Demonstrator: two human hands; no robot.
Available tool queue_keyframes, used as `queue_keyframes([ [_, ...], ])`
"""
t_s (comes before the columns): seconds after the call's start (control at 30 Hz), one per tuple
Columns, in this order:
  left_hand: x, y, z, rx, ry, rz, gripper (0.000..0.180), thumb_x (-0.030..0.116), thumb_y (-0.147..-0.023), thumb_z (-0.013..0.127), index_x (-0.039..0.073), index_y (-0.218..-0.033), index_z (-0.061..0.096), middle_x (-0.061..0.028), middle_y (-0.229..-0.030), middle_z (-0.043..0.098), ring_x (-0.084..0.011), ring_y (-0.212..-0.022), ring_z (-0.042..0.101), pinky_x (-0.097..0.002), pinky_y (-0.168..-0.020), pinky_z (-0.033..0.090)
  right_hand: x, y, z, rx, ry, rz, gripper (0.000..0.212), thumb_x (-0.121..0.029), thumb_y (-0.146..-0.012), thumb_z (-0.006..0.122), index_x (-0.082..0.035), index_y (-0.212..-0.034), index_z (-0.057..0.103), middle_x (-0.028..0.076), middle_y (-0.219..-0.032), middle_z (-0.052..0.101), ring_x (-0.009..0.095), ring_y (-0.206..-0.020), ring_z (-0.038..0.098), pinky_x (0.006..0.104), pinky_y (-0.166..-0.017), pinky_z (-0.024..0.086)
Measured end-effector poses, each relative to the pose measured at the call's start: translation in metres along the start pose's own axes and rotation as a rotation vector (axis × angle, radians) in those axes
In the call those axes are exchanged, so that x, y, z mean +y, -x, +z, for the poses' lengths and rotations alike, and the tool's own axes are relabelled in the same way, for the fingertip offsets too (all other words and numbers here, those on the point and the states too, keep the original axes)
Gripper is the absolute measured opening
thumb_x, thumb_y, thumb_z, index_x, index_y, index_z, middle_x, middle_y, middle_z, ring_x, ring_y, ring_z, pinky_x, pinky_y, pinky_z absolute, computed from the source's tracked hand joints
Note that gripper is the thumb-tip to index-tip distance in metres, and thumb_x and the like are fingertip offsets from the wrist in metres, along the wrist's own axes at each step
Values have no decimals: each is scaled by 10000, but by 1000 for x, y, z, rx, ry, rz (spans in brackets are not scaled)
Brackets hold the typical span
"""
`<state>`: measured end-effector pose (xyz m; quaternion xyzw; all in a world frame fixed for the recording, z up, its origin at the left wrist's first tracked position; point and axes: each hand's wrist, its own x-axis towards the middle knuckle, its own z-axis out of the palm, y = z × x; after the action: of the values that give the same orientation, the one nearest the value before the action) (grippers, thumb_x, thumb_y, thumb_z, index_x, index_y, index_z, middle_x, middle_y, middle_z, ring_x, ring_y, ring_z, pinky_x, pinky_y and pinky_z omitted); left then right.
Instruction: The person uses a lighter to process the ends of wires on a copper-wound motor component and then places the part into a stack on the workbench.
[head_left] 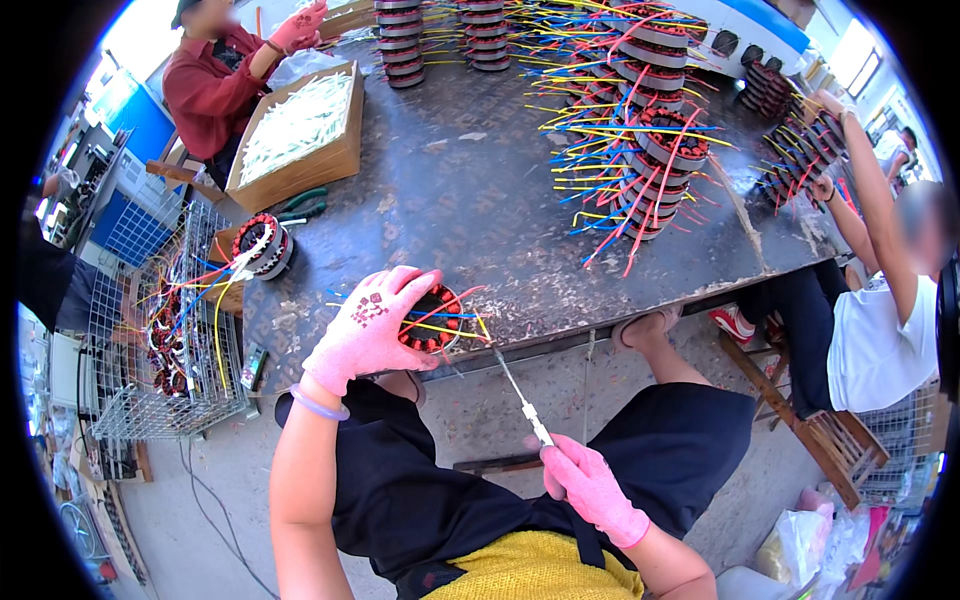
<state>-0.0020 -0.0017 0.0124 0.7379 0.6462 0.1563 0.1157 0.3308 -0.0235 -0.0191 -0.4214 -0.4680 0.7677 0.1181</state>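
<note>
My left hand [365, 325], in a pink glove, grips a motor stator [441, 325] at the near edge of the table. The stator has red windings, and yellow, blue and red wires stick out from its middle. My right hand [597, 490], also gloved in pink, is closed around a slender tool with a white handle [535, 420] and a thin metal shaft. The shaft's far end reaches the wire ends beside the stator; whether it hooks them is too small to tell. Another stator [262, 247] with white ties and coloured wires stands to the left.
Tall stacks of wired stators [655, 170] stand at the back right of the dark table [450, 180]. A cardboard box [345, 165] holds white strips, with green-handled pliers [303, 204] nearby. A wire basket [150, 400] hangs at left. Co-workers sit at right and far left.
</note>
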Motion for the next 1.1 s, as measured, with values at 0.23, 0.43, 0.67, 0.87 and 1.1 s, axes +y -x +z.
queue_keyframes([
  [0.23,-6,1,2,25,143,79,893,322,-632,871,38,-1389,492,-159,-1304,535,-379,-1221,521,-434,-1050,418,0,1,1,11,-86,14,339,-225,-1043,484,2,-1269,596,-35,-672,482,45,-596,441,224,-560,368],
  [0.43,0,-7,12,61,301,-151,677,323,-813,770,-26,-1333,512,-189,-1292,543,-384,-1188,550,-402,-1013,446,2,1,-5,31,-9,-11,346,-240,-1046,486,2,-1265,600,-42,-642,489,44,-591,439,222,-565,369],
  [0.67,9,-12,36,167,-18,-135,814,496,-712,815,-9,-1293,548,-179,-1224,557,-365,-1122,564,-435,-983,445,-2,3,-7,57,26,-22,343,-257,-1045,484,-11,-1246,614,-37,-629,488,49,-588,444,231,-567,377],
  [0.87,5,-14,38,173,55,-189,692,490,-768,769,23,-1247,592,-166,-1189,576,-363,-1115,562,-438,-982,440,1,4,-9,57,39,-40,336,-254,-1044,487,-22,-1250,617,-36,-628,482,50,-578,439,234,-558,370],
  [1.1,15,-22,41,186,-8,-257,560,469,-811,739,39,-1152,628,-157,-1122,590,-347,-1068,570,-428,-947,457,8,2,-5,56,-75,-13,325,-227,-1039,505,-10,-1258,608,-58,-658,480,38,-584,434,220,-550,352],
])
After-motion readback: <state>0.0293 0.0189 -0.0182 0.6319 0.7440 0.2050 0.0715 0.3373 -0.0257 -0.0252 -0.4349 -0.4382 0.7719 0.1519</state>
